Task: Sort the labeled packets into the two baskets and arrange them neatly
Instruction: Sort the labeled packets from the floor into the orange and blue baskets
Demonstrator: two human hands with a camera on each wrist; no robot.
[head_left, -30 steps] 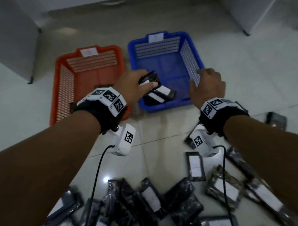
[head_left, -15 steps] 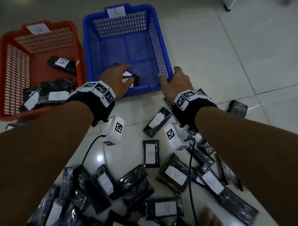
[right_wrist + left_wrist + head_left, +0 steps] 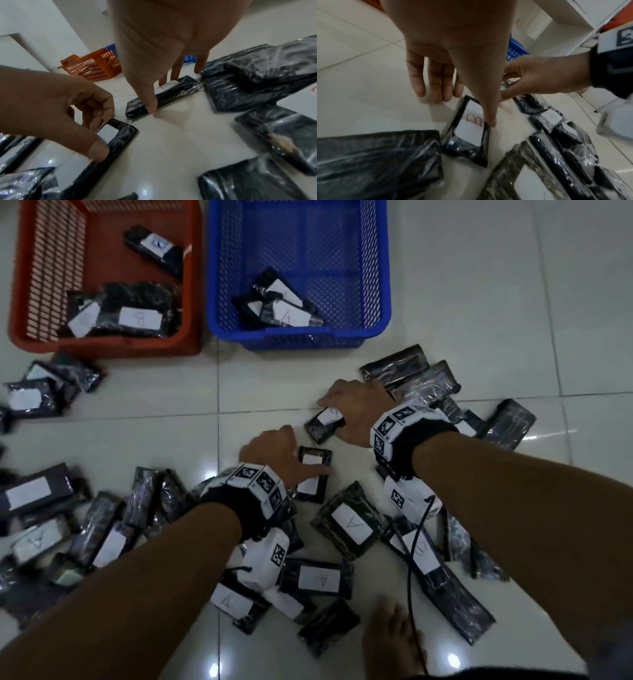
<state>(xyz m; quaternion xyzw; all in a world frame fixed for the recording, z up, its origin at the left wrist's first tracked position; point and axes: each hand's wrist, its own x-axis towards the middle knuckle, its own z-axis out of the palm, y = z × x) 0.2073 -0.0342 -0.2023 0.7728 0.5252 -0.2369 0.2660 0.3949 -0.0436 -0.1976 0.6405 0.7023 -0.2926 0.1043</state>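
Black plastic-wrapped packets with white labels lie scattered on the tiled floor. My left hand [image 3: 301, 457] is down on a packet marked B [image 3: 471, 129]: its fingers [image 3: 436, 88] curl at the far end and the thumb [image 3: 488, 108] sits on the right edge, pinching it flat on the floor. My right hand [image 3: 330, 419] pinches a second labeled packet [image 3: 171, 93] just beyond, thumb on the near side and fingers over the label. The orange basket [image 3: 102, 347] and blue basket [image 3: 301, 340] stand side by side beyond the hands, each with a few packets inside.
Several packets are heaped at the left [image 3: 51, 525], below the wrists [image 3: 318, 577] and behind the right hand [image 3: 411, 374]. A bare foot [image 3: 390, 635] and a black cable [image 3: 414, 577] lie near the bottom. White furniture [image 3: 573, 20] stands past the baskets.
Both hands have left the blue basket's front edge and come down to the floor, each taking hold of a loose packet. The head view has tilted down toward the pile.
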